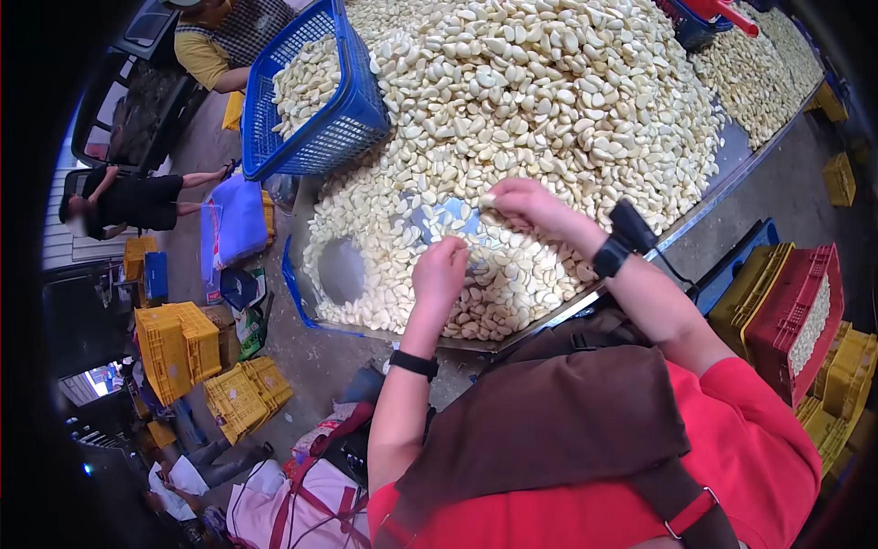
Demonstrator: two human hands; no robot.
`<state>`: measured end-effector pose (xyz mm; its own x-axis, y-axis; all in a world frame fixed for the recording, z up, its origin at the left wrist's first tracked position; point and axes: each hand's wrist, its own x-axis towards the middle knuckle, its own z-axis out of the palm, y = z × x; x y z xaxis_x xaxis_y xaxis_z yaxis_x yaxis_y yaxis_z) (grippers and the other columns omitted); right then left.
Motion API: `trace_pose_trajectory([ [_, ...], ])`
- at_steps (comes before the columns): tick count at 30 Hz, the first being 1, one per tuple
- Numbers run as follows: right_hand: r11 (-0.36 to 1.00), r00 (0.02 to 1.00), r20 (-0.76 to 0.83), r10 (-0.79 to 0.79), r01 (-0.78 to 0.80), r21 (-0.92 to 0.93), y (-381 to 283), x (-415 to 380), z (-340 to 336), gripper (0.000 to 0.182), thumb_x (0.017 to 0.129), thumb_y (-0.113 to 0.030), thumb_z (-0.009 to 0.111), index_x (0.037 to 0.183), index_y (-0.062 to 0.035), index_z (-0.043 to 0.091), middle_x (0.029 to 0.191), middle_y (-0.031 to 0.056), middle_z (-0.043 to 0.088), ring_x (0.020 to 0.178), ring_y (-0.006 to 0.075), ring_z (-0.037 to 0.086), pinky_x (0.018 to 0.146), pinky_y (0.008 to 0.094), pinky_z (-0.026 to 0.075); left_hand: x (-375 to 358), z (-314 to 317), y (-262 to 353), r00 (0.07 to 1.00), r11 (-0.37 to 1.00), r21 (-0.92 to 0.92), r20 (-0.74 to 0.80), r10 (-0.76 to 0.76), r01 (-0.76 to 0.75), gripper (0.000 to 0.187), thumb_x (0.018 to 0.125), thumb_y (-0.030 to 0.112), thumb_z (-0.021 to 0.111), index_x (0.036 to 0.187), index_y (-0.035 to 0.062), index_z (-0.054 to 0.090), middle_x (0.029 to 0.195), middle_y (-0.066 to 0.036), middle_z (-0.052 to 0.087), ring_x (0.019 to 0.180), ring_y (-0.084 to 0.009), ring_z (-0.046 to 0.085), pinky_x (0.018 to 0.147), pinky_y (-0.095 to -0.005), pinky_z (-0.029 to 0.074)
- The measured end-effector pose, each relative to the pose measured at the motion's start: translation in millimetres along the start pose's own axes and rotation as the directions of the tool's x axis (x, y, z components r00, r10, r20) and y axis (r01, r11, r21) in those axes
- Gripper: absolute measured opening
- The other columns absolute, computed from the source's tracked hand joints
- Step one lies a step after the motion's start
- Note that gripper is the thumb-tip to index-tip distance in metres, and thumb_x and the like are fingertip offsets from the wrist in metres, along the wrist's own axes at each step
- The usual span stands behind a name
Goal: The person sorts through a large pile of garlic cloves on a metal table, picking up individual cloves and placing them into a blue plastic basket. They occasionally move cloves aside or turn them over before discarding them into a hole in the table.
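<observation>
A big heap of pale peeled garlic cloves (549, 82) covers the metal table (722, 165). My right hand (530, 206) is over the near side of the heap, fingers pinched, with a pale garlic clove (488, 200) at the fingertips. Lower and to the left is my left hand (441, 274), its fingers curled closed just above the loose cloves; what they hold, if anything, is hidden. Between the hands a small patch of bare metal shows through the scattered cloves. Browner cloves (485, 311) lie along the near edge.
A blue basket (343, 137) with cloves stands at the table's left. Left of that is a round metal patch or opening (340, 271). Yellow crates (174, 348) are on the floor; a red crate (809, 320) stands at right. Other people are at left, one beside the table.
</observation>
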<state>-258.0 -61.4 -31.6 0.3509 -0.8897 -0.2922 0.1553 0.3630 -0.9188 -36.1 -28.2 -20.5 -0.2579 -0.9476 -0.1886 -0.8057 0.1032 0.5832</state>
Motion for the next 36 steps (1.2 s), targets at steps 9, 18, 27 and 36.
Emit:
trace_pose_trajectory([
  [9,0.697,0.983,0.155,-0.093,-0.047,0.715,7.7,-41.1,-74.7,0.020,0.087,-0.014,0.050,0.099,0.0002,0.059,0.074,0.0052,0.060,0.062,0.0154,0.057,0.052,0.0285,0.046,16.0,28.2,0.0,0.966,0.927,0.303,0.199,0.163,-0.219,0.023,0.076,0.018,0.065,0.098,0.0116,0.061,0.081,-0.014,0.065,0.079,-0.0322,0.063,0.067,-0.0421,0.050],
  [18,0.337,0.998,0.046,0.052,0.026,-0.941,-1.1,-43.8,3.9,0.024,0.084,-0.012,0.045,0.104,-0.0025,0.055,0.079,0.0193,0.065,0.078,0.0327,0.065,0.069,0.0424,0.051,35.3,21.3,-4.2,0.963,0.915,-0.369,0.263,-0.066,0.163,0.015,0.080,0.015,0.065,0.084,0.0085,0.052,0.063,0.001,0.051,0.051,-0.0133,0.048,0.044,-0.0244,0.039],
  [27,0.195,0.998,-0.019,0.054,-0.029,-0.980,-18.6,30.6,26.7,0.060,0.083,-0.007,0.047,0.140,-0.0055,0.029,0.064,0.0102,0.061,0.054,0.0245,0.061,0.045,0.0365,0.048,44.7,-53.2,6.8,0.868,-0.298,-0.862,0.268,0.418,0.410,0.019,0.081,0.016,0.056,0.089,0.0059,0.042,0.080,-0.008,0.045,0.061,-0.0147,0.045,0.042,-0.0209,0.036],
  [36,0.216,0.998,-0.051,-0.034,-0.042,-0.976,-30.6,12.6,3.2,0.042,0.082,-0.010,0.048,0.124,-0.0049,0.046,0.070,0.0101,0.064,0.063,0.0277,0.064,0.053,0.0381,0.049,39.2,-79.1,-5.4,0.942,-0.241,-0.931,0.210,0.263,0.274,0.014,0.081,0.014,0.054,0.083,0.0084,0.041,0.078,-0.008,0.046,0.062,-0.0150,0.044,0.040,-0.0209,0.034],
])
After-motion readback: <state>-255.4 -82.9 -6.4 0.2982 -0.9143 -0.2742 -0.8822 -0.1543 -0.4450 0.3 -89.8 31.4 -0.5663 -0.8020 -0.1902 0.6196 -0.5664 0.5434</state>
